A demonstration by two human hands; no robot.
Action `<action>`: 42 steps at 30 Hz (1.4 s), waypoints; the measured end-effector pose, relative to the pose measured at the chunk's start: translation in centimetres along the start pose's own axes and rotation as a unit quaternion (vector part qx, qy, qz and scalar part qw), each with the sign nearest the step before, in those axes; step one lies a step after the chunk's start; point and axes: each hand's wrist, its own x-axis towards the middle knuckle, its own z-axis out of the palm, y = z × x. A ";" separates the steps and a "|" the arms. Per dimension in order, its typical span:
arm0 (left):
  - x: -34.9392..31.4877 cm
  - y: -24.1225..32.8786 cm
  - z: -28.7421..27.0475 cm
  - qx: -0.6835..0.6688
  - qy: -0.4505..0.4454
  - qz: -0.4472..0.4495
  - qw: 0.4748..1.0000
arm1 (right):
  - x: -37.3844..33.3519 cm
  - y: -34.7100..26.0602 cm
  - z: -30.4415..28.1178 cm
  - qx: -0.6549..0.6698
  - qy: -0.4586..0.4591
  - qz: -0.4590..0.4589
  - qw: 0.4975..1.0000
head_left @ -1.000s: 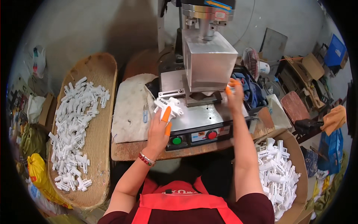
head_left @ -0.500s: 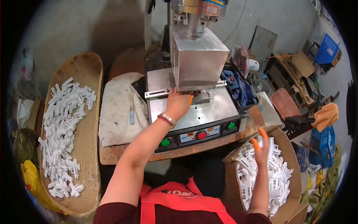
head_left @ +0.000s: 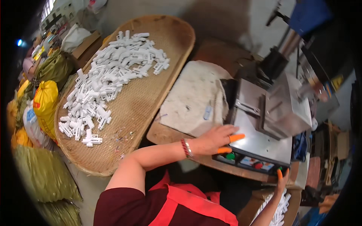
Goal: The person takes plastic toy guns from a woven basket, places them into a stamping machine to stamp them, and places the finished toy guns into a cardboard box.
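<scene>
My left hand (head_left: 215,141), with orange covers on two fingertips, is stretched out over the front left corner of a press machine's metal plate (head_left: 247,136). Its thumb is by the left green button (head_left: 230,155), and nothing is in its grasp. At the machine's front right corner my right hand (head_left: 282,182) has its fingers apart, an orange-covered fingertip at the right green button (head_left: 280,169). A red button (head_left: 258,165) sits between the two. Above the plate is the press's block-shaped metal head (head_left: 290,107); whether it touches the fixture beneath is hidden.
A woven oval tray (head_left: 147,109) on the left holds many white pistol-shaped plastic pieces (head_left: 113,71). Between tray and machine lies a pale cloth (head_left: 194,98) with a small blue tool (head_left: 207,112). A cardboard box (head_left: 256,199) of white pieces stands below right; bags (head_left: 45,107) crowd the far left.
My view has swung left. My left hand has come out from beneath the press head to the front left button; my right hand has moved from above the box to the right button.
</scene>
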 end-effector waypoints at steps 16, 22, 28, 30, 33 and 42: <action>-24.8 -51.5 -17.2 0.268 -0.243 -0.658 0.660 | 3.2 4.2 -2.5 0.090 0.098 0.120 0.984; -29.3 -46.6 -17.5 0.306 -0.256 -0.656 0.641 | 3.2 5.7 -2.2 0.101 0.102 0.124 0.982; -37.1 -28.6 -12.6 0.268 -0.231 -0.563 0.747 | 3.3 10.9 -5.3 0.164 0.110 0.096 0.976; -31.0 -22.1 -15.0 0.209 0.002 -0.490 0.846 | 2.8 13.0 -7.1 0.145 0.125 0.069 0.979; -17.7 -11.5 -18.3 -0.056 0.230 -0.439 0.867 | 1.0 -0.9 1.5 -0.068 0.136 -0.136 0.979; 5.0 -0.3 3.8 -0.207 0.245 -0.317 0.893 | 8.9 -15.4 9.8 -0.077 0.072 -0.378 0.920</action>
